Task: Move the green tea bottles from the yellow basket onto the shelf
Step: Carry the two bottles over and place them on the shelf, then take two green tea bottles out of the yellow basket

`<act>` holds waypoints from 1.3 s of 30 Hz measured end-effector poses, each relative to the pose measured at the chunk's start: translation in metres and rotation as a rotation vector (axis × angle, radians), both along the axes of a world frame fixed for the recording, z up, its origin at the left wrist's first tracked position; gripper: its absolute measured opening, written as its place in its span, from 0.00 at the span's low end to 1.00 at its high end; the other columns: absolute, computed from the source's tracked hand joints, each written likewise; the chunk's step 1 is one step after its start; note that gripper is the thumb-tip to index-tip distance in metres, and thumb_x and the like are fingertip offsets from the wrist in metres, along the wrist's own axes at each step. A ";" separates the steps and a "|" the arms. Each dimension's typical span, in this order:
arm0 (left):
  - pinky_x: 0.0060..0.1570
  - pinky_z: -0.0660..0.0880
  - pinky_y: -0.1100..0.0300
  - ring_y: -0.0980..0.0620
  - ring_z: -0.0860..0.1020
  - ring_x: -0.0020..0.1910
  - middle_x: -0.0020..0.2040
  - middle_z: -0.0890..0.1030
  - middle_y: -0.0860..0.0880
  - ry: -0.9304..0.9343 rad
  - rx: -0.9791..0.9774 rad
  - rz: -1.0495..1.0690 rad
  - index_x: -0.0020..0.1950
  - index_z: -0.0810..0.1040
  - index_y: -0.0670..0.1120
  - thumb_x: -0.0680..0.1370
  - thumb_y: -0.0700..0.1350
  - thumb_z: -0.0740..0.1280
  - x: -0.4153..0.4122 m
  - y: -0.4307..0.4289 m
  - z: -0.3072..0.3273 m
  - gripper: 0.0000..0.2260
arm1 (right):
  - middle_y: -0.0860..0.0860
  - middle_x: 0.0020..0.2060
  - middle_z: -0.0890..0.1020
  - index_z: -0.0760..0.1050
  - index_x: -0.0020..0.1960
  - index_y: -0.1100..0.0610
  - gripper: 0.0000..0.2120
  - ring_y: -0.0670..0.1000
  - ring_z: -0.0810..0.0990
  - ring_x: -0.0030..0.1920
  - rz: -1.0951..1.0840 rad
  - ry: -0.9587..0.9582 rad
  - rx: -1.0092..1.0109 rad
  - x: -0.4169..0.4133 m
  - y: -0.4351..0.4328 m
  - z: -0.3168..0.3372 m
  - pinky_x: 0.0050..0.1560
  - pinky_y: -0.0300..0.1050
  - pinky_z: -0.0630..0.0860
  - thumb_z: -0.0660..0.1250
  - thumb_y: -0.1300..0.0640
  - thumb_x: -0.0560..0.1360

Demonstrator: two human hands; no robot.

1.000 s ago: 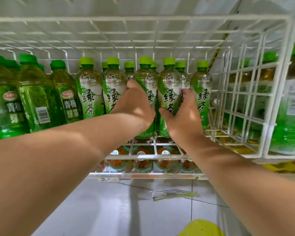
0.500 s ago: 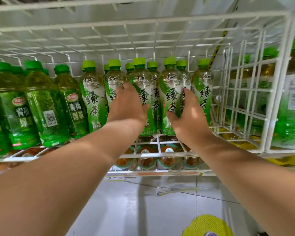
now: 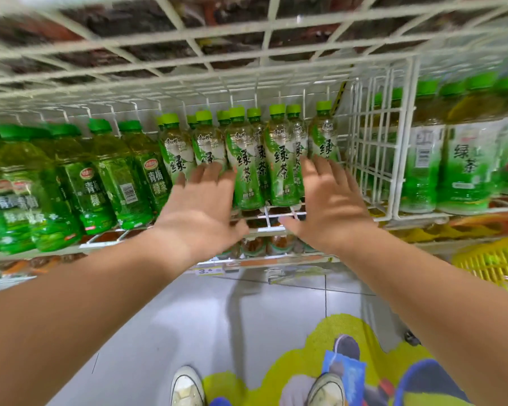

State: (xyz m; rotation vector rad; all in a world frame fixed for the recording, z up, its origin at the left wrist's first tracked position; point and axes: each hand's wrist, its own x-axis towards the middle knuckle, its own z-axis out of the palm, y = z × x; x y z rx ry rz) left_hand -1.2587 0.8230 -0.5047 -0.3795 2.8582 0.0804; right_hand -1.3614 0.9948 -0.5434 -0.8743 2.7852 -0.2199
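Four darker green bottles [image 3: 100, 183] with red logos can be told apart at the blurred left of the white wire shelf [image 3: 264, 227], then about ten light-capped green tea bottles [image 3: 279, 168] stand upright in the middle bay, some half hidden behind others. Two hands are spread open in front of them, grasping nothing: the left hand [image 3: 200, 209] low before the left bottles, the right hand [image 3: 329, 206] before the right ones. One yellow basket [image 3: 493, 265] shows at the right edge.
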 end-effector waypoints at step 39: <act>0.77 0.53 0.40 0.41 0.54 0.80 0.80 0.58 0.42 0.349 -0.114 -0.819 0.82 0.52 0.45 0.75 0.68 0.57 0.108 0.188 0.439 0.43 | 0.56 0.80 0.54 0.48 0.81 0.55 0.46 0.59 0.49 0.80 -0.497 0.372 0.041 0.233 0.268 0.448 0.78 0.60 0.48 0.58 0.30 0.74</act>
